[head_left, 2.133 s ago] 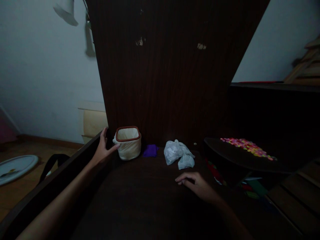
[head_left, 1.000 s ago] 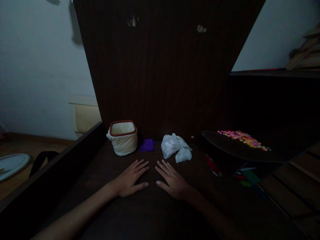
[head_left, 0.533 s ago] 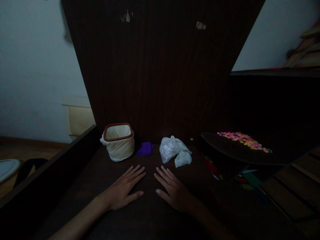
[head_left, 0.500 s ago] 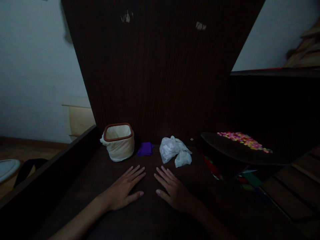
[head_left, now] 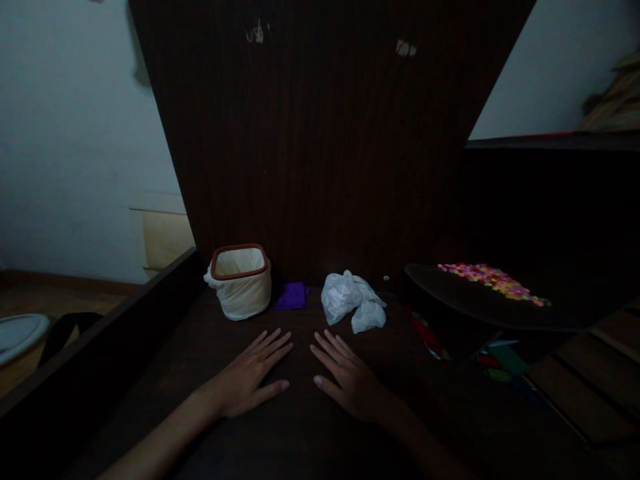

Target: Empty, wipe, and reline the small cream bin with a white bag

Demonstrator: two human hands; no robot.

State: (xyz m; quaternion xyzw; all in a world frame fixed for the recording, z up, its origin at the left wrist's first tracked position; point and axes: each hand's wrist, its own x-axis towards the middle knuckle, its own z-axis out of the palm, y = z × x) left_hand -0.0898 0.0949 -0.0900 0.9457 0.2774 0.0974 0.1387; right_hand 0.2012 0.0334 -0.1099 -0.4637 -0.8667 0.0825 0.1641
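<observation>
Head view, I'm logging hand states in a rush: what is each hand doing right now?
Left hand: open, palm down on the flat dark-brown wooden surface, holding nothing.
Right hand: open, palm down, holding nothing.

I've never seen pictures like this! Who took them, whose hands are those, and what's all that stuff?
There's no robot here, just a person's two bare hands. One camera, worn on that person's head, takes every view, looking forward and down.

The left hand and right hand seem to rest palm down, fingers spread, on a dark brown wooden surface. Neither holds anything.

Beyond them, from left to right, are a small bin with a reddish-brown rim and whitish plastic liner, a folded purple cloth-like square, and a lumpy, crumpled white plastic bag. Farther right, tiny pink, red and yellow pieces lie on a dark, curved shelf. They're too small to name.
</observation>
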